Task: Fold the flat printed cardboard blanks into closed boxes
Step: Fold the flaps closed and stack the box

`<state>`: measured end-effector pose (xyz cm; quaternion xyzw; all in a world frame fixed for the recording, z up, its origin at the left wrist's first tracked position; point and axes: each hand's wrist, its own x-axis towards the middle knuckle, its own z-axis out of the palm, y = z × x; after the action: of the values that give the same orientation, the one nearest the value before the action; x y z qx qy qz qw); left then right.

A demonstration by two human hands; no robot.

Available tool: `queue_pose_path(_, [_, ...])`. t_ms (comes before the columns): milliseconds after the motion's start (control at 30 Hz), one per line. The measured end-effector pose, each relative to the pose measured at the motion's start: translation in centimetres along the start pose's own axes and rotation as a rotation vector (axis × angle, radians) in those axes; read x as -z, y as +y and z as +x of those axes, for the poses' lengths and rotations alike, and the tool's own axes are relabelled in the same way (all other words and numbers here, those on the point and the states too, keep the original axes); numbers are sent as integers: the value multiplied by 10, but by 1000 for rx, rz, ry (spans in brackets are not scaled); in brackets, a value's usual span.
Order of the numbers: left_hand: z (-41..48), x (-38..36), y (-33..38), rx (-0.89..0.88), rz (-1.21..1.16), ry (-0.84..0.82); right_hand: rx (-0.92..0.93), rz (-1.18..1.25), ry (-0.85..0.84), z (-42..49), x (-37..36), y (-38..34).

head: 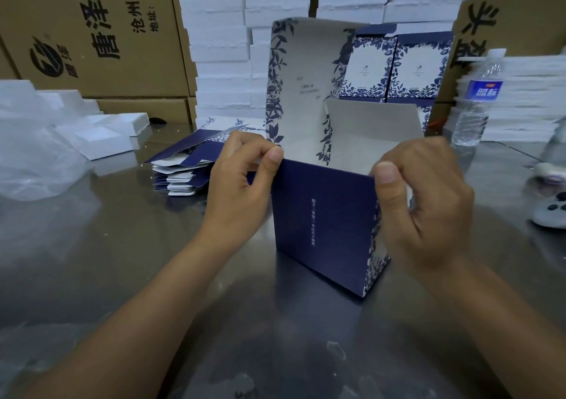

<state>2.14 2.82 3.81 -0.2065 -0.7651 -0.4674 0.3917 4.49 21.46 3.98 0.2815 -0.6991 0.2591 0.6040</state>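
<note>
On the steel table (122,245) a navy box (321,224) stands erected, lid (306,71) upright and side flap (373,129) untucked. Both the left hand (242,178) and right hand (425,196) pinch its top corners. Flat blanks (186,166) wait behind-left; finished boxes (398,65) are stacked beyond, so closing seems to remain

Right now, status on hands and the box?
Left hand and right hand each pinch a top corner of the box. Box upright on table, lid open. Nothing in the way; bottle off to the right.
</note>
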Motion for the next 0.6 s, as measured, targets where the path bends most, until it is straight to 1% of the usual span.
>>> queue_pose_path(67, [1,0,-1,71,-65,0,-93,16,34,2,2,2])
queue_pose_path(167, [1,1,-1,186,-189,15,-291,62,67,2,1,6])
queue_pose_path(267, [1,0,0,258,-282,28,-514,204,18,1,-1,5])
queue_pose_path(333, [1,0,1,283,-337,21,-563,260,-44,1,-2,1])
queue_pose_path(400, [2,0,3,301,-375,23,-626,368,-75,2,-2,-5])
queue_pose_path(500, [2,0,5,329,-442,30,-869,642,-38,7,-1,-11])
queue_pose_path(600, [2,0,5,354,-470,24,-1036,732,-50,12,0,-13])
